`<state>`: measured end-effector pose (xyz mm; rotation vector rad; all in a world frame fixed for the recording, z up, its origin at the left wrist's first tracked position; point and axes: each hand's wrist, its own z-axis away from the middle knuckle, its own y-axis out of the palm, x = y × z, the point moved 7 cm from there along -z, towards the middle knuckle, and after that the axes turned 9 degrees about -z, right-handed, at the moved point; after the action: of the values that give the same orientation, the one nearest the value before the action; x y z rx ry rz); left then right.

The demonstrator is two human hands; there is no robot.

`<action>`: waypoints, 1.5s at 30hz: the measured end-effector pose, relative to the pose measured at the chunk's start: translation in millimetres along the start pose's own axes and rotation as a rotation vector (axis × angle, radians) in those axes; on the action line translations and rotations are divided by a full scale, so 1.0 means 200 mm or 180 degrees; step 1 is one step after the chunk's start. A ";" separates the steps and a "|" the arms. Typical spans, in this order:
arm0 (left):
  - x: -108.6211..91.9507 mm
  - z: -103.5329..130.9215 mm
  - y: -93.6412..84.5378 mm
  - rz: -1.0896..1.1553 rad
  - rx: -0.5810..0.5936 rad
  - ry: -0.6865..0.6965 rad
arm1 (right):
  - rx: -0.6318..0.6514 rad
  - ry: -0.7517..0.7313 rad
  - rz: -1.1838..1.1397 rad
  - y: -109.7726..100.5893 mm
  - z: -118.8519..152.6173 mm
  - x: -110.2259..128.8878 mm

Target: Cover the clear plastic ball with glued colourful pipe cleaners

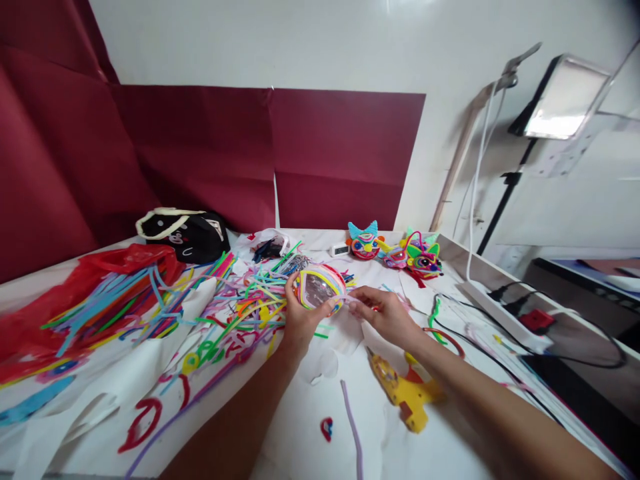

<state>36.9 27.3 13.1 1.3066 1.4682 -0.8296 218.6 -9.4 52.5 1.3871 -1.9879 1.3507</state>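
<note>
My left hand (301, 320) is closed round the left and lower edge of a rounded craft piece (320, 289). Curved rows of coloured pipe cleaners run along the piece's rim, about a shiny greyish middle. At its right edge, the fingers of my right hand (383, 313) pinch a pale lilac pipe cleaner (346, 298) against the piece. Below my right forearm lies a yellow glue gun (405, 393), partly covered by the arm. A loose lilac pipe cleaner (353, 427) and a small red and blue curled piece (327, 429) rest on the table nearer me.
Many loose pipe cleaners (250, 303) spread to the left, by a red plastic bag (85, 273) and a black pouch (195, 237). Finished colourful figures (365, 241) stand at the back. On the right are a power strip (500, 313), cables and a lamp (567, 97).
</note>
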 end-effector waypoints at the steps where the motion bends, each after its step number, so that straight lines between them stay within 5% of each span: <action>1: 0.00 0.00 0.00 0.0005 0.0005 -0.0003 | -0.0004 -0.0024 0.0038 -0.01 0.00 0.01; 7: -0.01 0.00 0.01 0.0072 0.0067 0.0032 | 0.0195 -0.0518 0.0452 -0.04 -0.01 0.12; 12: 0.00 0.00 0.01 0.0113 0.0035 -0.0040 | 0.0715 -0.1267 0.1641 0.00 -0.01 0.20; 16: -0.02 0.01 0.02 0.0089 0.0103 -0.0094 | 0.1066 -0.1399 0.2118 0.01 -0.06 0.23; 19: -0.02 0.02 0.02 -0.0095 0.0136 -0.0085 | 0.1217 -0.1186 0.1638 0.01 -0.12 0.26; 24: -0.01 0.01 0.01 -0.0055 0.0141 -0.0094 | 0.0339 -0.0484 -0.0146 -0.07 -0.23 0.23; 31: 0.00 0.00 0.01 0.0080 0.0132 -0.0229 | -0.0604 -0.0169 -0.1012 -0.06 -0.19 0.07; 37: 0.03 0.00 0.02 -0.0004 0.0170 -0.0172 | -0.0878 -0.0272 -0.0771 -0.02 -0.16 0.08; 45: 0.03 0.00 0.03 -0.0016 0.0245 -0.0160 | -0.0485 -0.0545 0.0354 0.07 -0.12 0.19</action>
<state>43.2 30.2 7.8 1.3299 1.4127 -0.9236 183.7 -6.7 84.0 1.3804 -2.2581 1.1303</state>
